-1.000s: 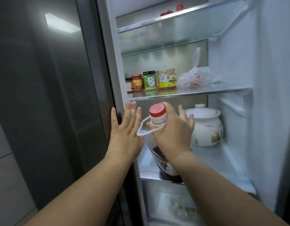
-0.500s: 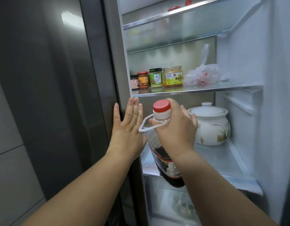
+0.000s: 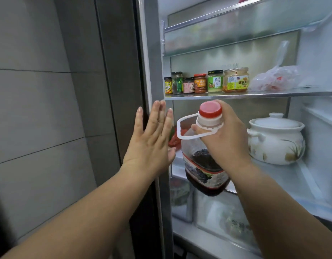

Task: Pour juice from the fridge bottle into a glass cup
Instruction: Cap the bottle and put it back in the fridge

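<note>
A clear plastic juice bottle (image 3: 204, 176) with a red cap, a white carry handle and dark purple juice hangs in front of the open fridge, clear of the shelf. My right hand (image 3: 226, 139) grips it around the neck, just below the cap. My left hand (image 3: 152, 139) is flat and open, fingers up, against the fridge's left frame (image 3: 152, 53). No glass cup is in view.
Several sauce jars (image 3: 213, 81) and a plastic bag (image 3: 275, 79) sit on the shelf above. A white lidded ceramic pot (image 3: 275, 141) stands on the lower shelf (image 3: 299, 176) to the right. Drawers (image 3: 217, 212) lie below. A grey tiled wall (image 3: 34, 109) is at the left.
The bottle has been lifted off the shelf and drawn outward toward me. The view has swung right, showing more jars and the tiled wall. My left hand stays on the frame.
</note>
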The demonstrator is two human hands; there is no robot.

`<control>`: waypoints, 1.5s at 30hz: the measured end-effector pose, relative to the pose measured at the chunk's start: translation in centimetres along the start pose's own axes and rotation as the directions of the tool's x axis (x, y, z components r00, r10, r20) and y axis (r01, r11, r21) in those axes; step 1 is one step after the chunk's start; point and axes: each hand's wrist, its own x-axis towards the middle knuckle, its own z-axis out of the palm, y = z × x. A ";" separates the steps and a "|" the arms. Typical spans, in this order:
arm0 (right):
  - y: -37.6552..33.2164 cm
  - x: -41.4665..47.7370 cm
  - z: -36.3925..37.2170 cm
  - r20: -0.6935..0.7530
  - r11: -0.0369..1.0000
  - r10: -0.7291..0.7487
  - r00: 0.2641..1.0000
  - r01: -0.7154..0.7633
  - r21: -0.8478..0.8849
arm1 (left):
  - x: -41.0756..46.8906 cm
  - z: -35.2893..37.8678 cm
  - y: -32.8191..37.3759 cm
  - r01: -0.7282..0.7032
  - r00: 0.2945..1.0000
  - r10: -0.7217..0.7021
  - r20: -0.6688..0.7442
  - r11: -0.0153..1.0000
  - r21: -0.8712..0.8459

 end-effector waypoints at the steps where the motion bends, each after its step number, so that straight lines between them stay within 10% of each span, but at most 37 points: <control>1: -0.5 -0.1 0.0 0.010 0.999 -0.021 1.000 0.021 0.040 | -0.8 -0.2 -0.9 0.006 1.000 -0.006 -0.006 1.000 0.004; 13: -7.8 2.2 1.3 -0.050 0.868 -0.342 0.938 0.336 0.367 | -9.7 -1.6 -12.0 0.054 0.997 -0.053 -0.063 0.999 0.008; 22: -15.0 3.7 6.1 -0.039 0.680 -0.605 0.795 0.542 0.494 | -8.8 -3.9 -14.4 0.591 0.804 -0.592 0.056 0.785 -0.187; 45: -19.9 5.9 18.8 0.274 0.477 -0.746 0.607 0.200 0.856 | -13.2 -0.6 -22.1 0.660 0.751 -0.650 0.120 0.748 -0.077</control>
